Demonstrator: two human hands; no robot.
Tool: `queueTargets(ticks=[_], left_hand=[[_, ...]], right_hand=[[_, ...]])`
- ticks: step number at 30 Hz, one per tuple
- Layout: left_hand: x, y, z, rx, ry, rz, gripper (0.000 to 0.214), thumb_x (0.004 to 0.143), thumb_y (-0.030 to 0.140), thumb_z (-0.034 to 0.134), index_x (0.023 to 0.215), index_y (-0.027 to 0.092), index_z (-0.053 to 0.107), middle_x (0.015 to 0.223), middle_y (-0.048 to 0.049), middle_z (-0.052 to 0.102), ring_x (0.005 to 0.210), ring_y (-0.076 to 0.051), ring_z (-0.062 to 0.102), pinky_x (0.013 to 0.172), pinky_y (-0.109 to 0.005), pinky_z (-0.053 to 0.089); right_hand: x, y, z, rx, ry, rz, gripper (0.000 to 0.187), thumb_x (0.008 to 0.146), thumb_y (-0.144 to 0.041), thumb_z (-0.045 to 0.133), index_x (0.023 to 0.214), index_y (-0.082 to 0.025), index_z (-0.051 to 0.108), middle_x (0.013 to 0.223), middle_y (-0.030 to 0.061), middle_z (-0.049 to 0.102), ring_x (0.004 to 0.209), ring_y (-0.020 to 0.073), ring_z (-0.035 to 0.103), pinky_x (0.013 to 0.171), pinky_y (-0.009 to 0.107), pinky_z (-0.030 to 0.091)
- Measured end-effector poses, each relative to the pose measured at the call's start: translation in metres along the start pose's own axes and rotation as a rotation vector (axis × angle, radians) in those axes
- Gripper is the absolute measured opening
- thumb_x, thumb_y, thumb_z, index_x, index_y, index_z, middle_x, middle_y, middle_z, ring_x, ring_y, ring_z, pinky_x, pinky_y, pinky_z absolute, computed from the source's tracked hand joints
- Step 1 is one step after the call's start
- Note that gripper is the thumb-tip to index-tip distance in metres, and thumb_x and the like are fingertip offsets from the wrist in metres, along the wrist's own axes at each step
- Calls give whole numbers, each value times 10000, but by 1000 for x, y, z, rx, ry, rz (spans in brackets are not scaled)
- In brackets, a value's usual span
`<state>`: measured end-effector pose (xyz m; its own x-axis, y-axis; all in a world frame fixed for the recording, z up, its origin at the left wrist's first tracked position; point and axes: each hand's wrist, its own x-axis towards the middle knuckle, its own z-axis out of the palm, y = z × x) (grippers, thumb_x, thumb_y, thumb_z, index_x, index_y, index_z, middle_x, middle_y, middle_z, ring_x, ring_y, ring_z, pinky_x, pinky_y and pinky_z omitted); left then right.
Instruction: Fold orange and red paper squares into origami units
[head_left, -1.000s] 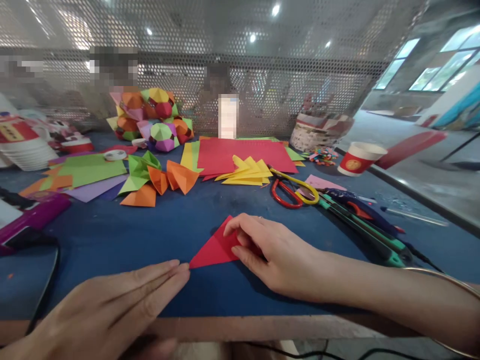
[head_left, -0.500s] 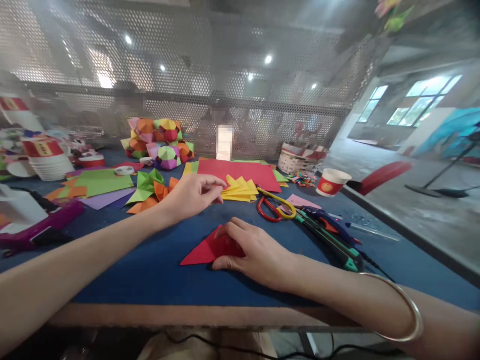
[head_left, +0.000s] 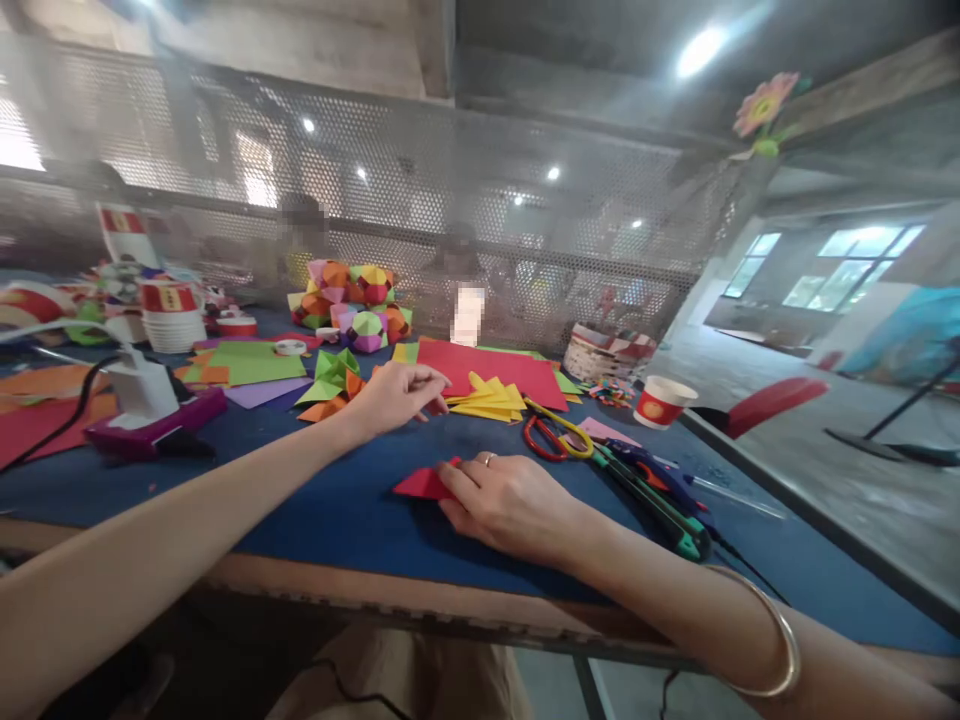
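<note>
My right hand point(head_left: 504, 502) is pinched on a red folded piece of paper point(head_left: 417, 485) just above the blue tabletop; its pointed end sticks out to the left, and the fingers cover the rest. Over the table, farther forward, hangs my left hand point(head_left: 396, 402). Its fingers are loosely bent and apart, and I see nothing in them. Just right of that hand lie fanned yellow folded papers point(head_left: 491, 400). To its left are green folded pieces point(head_left: 335, 376) and orange folded pieces point(head_left: 324, 411).
Scissors point(head_left: 559, 437), a green utility knife point(head_left: 652, 500) and a paper cup point(head_left: 664, 402) lie or stand right. Red sheets point(head_left: 499, 372) and paper balls point(head_left: 366, 300) are farther back, before a mesh screen point(head_left: 510, 230). A purple power strip point(head_left: 161, 425) sits left.
My right hand has turned more knuckles-up, and less of the red paper shows. My left hand stays near the yellow papers. The view has tilted up and swung left.
</note>
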<state>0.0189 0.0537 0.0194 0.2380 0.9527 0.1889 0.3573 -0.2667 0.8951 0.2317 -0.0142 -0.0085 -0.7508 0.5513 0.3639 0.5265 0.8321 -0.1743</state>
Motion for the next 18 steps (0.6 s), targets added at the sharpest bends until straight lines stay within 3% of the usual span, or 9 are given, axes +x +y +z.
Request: queueTargets(ticks=[3, 6, 9, 12, 15, 18], left_hand=[[1, 1, -3, -97, 0, 2, 246, 1034, 384, 696, 1104, 148, 708, 1051, -51, 742, 917, -196, 730, 835, -394, 630], [0, 4, -6, -250, -11, 21, 328, 1051, 465, 647, 1144, 155, 703, 1116, -74, 745, 985, -215, 731, 882, -422, 621], [-3, 6, -6, -395, -68, 28, 502, 1017, 643, 599, 1171, 177, 706, 1092, -90, 774, 995, -232, 743, 907, -420, 611], [-6, 6, -4, -461, -164, 21, 621, 833, 770, 735, 1070, 195, 744, 1050, -101, 804, 990, -252, 751, 904, -386, 603], [-7, 1, 0, -450, -230, 1, 562, 673, 607, 956, 992, 189, 757, 993, -77, 810, 940, -226, 752, 858, -332, 595], [-5, -8, 3, -421, -281, -35, 367, 781, 405, 944, 962, 156, 746, 891, -38, 784, 818, -173, 738, 796, -314, 600]], right_hand=[[6, 5, -5, 141, 128, 89, 162, 959, -218, 601, 879, -174, 735, 817, 111, 749, 763, 229, 670, 758, 345, 512], [21, 17, -12, 347, 346, 251, 251, 989, -363, 566, 914, -198, 740, 967, 107, 777, 891, 235, 683, 824, 358, 519], [39, 29, -15, 627, 463, 415, 455, 981, -592, 524, 878, -209, 747, 913, 90, 774, 814, 227, 684, 680, 330, 509], [49, 34, -10, 873, 542, 540, 537, 826, -747, 642, 873, -221, 737, 900, 84, 759, 734, 204, 644, 603, 312, 474], [50, 32, -2, 1045, 588, 629, 548, 689, -749, 768, 847, -227, 711, 916, 95, 741, 717, 198, 596, 574, 312, 447], [47, 27, 1, 1145, 591, 677, 507, 632, -689, 841, 803, -238, 684, 902, 94, 713, 722, 208, 574, 581, 326, 447]])
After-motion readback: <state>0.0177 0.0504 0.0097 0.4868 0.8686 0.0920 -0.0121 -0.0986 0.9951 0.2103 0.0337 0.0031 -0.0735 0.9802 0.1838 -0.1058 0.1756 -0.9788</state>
